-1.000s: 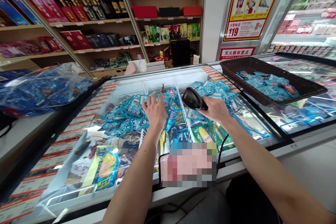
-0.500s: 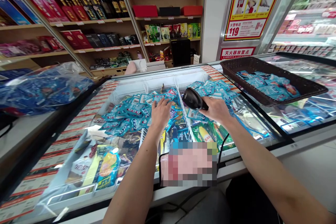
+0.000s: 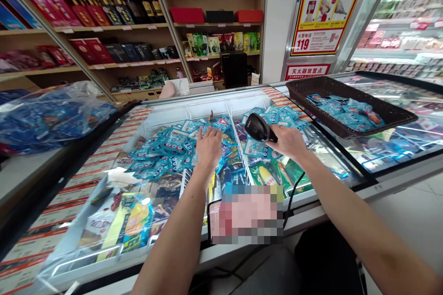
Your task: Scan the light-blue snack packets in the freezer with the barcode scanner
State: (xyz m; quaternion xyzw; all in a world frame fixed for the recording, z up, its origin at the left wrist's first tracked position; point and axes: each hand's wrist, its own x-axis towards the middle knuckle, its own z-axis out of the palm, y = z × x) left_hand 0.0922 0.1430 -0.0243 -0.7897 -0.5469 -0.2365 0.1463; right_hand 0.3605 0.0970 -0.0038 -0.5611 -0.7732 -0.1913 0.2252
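Observation:
My right hand (image 3: 290, 142) grips the handle of a black barcode scanner (image 3: 257, 127), its head pointing left and its cable trailing from below the hand. Under the scanner lie several small blue packets (image 3: 255, 147). My left hand (image 3: 209, 148) rests palm down, fingers stretched out, at the right side of a large heap of blue packets (image 3: 175, 140). Whether it touches a single packet is hidden beneath the fingers. Another heap of blue packets (image 3: 282, 114) spreads behind the scanner. Nearest to me is a phone-like device (image 3: 211, 226) with a blurred screen.
A glass-topped freezer (image 3: 194, 109) stretches before me, with ice-cream packs (image 3: 138, 221) seen inside. On the right sits a brown basket (image 3: 332, 122) holding blue packets. A clear bag (image 3: 58, 115) of packets lies at left. Stocked shelves (image 3: 134, 61) stand behind.
The camera view has shifted slightly. The scanner's head has turned a little and sits slightly further right over the packets. My left hand stays on the heap, its fingers closer together.

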